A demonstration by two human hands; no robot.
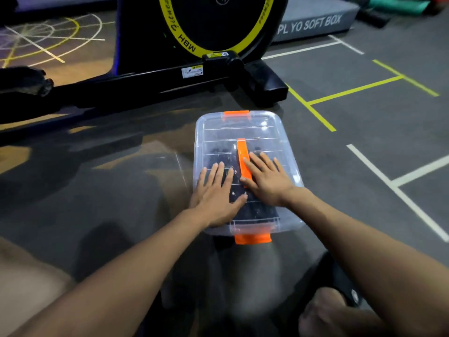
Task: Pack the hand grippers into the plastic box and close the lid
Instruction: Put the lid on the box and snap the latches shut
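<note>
Head view: the plastic box [245,171] sits on the gym floor [364,142], its lid [267,132] on. Left hand [215,190] and right hand [266,177] press flat, fingers spread. The thin, slick lid likely flexes; the orange latches [252,238] offer better purchase. Dark hand grippers [220,154] show only dimly inside.

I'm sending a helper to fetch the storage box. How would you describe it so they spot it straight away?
Find the black exercise bike with the yellow-ringed flywheel. On the grey floor just in front of its base sits a clear plastic box, lid on. Its orange latches at both ends and orange handle on top set it apart.
</note>
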